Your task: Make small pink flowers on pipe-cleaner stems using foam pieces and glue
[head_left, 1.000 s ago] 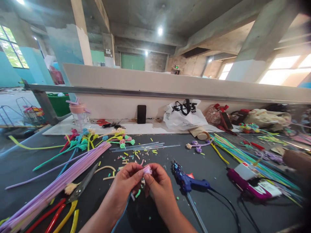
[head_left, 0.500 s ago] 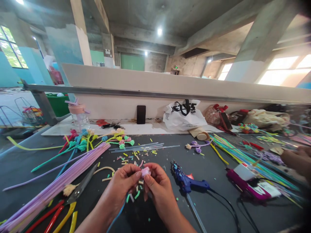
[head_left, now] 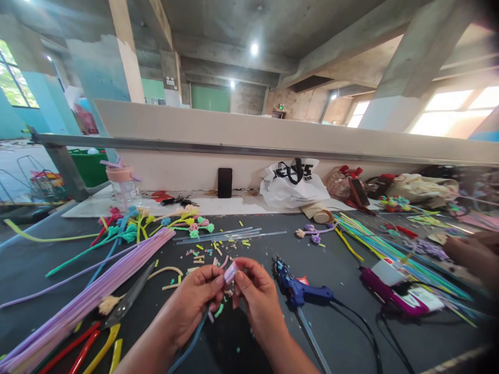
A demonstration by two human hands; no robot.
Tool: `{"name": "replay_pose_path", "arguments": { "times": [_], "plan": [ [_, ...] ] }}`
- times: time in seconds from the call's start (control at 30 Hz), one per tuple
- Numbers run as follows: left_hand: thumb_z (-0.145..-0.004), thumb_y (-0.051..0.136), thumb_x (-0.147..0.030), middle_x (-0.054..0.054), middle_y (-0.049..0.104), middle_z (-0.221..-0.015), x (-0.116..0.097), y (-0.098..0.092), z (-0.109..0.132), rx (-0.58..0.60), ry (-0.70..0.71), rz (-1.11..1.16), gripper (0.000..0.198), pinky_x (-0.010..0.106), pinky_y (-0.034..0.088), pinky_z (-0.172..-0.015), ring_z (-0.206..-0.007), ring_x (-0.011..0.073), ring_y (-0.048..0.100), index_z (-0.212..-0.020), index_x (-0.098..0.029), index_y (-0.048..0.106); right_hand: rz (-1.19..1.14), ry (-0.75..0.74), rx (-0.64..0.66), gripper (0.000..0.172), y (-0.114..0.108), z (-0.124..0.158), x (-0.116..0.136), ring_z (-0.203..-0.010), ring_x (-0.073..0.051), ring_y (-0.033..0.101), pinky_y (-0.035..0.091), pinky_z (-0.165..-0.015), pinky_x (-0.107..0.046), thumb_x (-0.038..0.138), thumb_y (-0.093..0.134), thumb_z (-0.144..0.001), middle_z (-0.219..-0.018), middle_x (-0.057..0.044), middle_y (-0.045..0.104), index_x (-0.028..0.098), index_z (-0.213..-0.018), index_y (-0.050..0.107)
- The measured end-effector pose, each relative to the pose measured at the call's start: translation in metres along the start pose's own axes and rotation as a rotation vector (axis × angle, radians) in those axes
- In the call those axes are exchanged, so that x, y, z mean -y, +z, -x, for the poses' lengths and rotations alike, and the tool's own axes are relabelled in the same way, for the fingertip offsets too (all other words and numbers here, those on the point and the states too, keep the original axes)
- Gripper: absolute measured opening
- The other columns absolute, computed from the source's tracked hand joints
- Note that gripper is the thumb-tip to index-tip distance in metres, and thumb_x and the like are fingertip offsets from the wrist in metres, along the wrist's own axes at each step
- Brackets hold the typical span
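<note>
A small pale lilac fuzzy piece [head_left: 231,272], apparently bent pipe cleaner, is pinched between the fingertips of both hands above the middle of the table. My left hand [head_left: 197,296] closes on its left side, and a blue stem [head_left: 194,337] trails down from beneath that palm. On the other side, my right hand [head_left: 259,293] grips the piece between thumb and fingers. Short cut bits [head_left: 200,259] of pipe cleaner lie scattered just beyond my hands. A blue glue gun [head_left: 300,291] rests right of my right hand, a clear glue stick behind it.
Scissors [head_left: 130,301] and a bundle of lilac pipe cleaners [head_left: 105,283] lie at left. Fuzzy flowers [head_left: 132,231] sit behind them. A purple device [head_left: 393,298], coloured stems [head_left: 390,249] and another person's hand [head_left: 471,254] are at right. A phone [head_left: 225,183] stands at the back.
The lilac piece has turned more upright between my fingertips, and my right fingers have shifted slightly up. The view has moved a little.
</note>
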State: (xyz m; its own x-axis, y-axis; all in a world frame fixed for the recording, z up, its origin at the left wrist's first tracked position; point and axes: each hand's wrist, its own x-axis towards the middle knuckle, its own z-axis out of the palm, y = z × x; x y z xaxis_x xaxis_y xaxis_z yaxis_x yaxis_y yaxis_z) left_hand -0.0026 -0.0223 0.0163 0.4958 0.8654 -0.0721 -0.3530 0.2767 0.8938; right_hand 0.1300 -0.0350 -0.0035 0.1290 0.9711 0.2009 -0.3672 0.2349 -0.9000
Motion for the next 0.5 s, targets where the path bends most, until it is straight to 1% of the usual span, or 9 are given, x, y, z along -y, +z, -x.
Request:
{"name": "replay_pose_path", "arguments": {
  "times": [0.07,0.13,0.2,0.27,0.33,0.4,0.43,0.5],
  "plan": [
    [-0.077,0.061,-0.026,0.0,0.051,-0.059,0.0,-0.001,0.0,0.013,-0.012,0.009,0.015,0.017,0.027,-0.046,-0.05,0.005,0.039,-0.073,-0.011,0.062,0.059,-0.068,0.019,0.021,-0.001,0.003,0.002,-0.048,-0.008,0.048,0.045,-0.037,-0.02,0.032,0.066,-0.074,-0.081,-0.001,0.056,0.027,-0.095,0.065],
    [-0.078,0.06,-0.026,0.0,0.05,-0.06,-0.001,-0.003,0.001,0.04,-0.026,0.029,0.016,0.017,0.026,-0.047,-0.051,0.005,0.038,-0.075,-0.011,0.063,0.172,-0.158,0.053,0.023,-0.002,0.007,0.003,-0.051,-0.009,0.05,0.047,-0.038,-0.022,0.031,0.062,-0.077,-0.097,-0.005,0.055,0.028,-0.1,0.065],
    [-0.079,0.059,-0.026,0.0,0.048,-0.06,-0.002,-0.004,0.001,0.076,-0.042,0.046,0.017,0.017,0.025,-0.047,-0.052,0.005,0.036,-0.077,-0.01,0.064,0.324,-0.262,0.076,0.024,-0.003,0.01,0.006,-0.06,-0.013,0.055,0.05,-0.047,-0.026,0.028,0.06,-0.079,-0.103,-0.008,0.056,0.028,-0.102,0.065],
    [-0.08,0.058,-0.027,-0.001,0.044,-0.059,-0.002,-0.006,0.001,0.105,-0.049,0.052,0.019,0.017,0.023,-0.046,-0.051,0.0047,0.032,-0.078,-0.009,0.065,0.466,-0.395,0.089,0.026,-0.004,0.011,0.008,-0.079,-0.019,0.058,0.053,-0.063,-0.031,0.022,0.06,-0.079,-0.102,-0.008,0.06,0.028,-0.103,0.065],
    [-0.08,0.058,-0.028,-0.002,0.042,-0.058,-0.002,-0.007,0.0,0.113,-0.057,0.044,0.021,0.017,0.021,-0.045,-0.05,0.0046,0.028,-0.077,-0.008,0.066,0.549,-0.537,0.104,0.03,-0.004,0.011,0.011,-0.094,-0.022,0.056,0.05,-0.077,-0.035,0.016,0.059,-0.078,-0.099,-0.008,0.062,0.028,-0.105,0.064],
    [-0.079,0.059,-0.027,-0.002,0.04,-0.057,-0.002,-0.007,-0.001,0.099,-0.071,0.037,0.021,0.017,0.02,-0.044,-0.05,0.0046,0.026,-0.076,-0.008,0.066,0.572,-0.623,0.126,0.033,-0.003,0.01,0.011,-0.097,-0.021,0.055,0.048,-0.081,-0.035,0.012,0.058,-0.078,-0.097,-0.007,0.062,0.028,-0.107,0.062],
    [-0.078,0.06,-0.027,-0.002,0.04,-0.057,-0.002,-0.007,-0.001,0.088,-0.083,0.038,0.02,0.017,0.02,-0.044,-0.05,0.0046,0.026,-0.075,-0.008,0.066,0.568,-0.639,0.13,0.033,-0.003,0.009,0.011,-0.097,-0.02,0.055,0.048,-0.081,-0.034,0.012,0.057,-0.078,-0.098,-0.007,0.062,0.028,-0.107,0.062],
    [-0.077,0.062,-0.025,-0.002,0.041,-0.058,-0.003,-0.006,-0.001,0.078,-0.106,0.058,0.018,0.016,0.021,-0.045,-0.051,0.0045,0.027,-0.073,-0.008,0.066,0.54,-0.621,0.124,0.031,-0.002,0.009,0.01,-0.096,-0.02,0.056,0.048,-0.081,-0.034,0.013,0.057,-0.079,-0.099,-0.007,0.061,0.027,-0.106,0.063]
  ]
}}
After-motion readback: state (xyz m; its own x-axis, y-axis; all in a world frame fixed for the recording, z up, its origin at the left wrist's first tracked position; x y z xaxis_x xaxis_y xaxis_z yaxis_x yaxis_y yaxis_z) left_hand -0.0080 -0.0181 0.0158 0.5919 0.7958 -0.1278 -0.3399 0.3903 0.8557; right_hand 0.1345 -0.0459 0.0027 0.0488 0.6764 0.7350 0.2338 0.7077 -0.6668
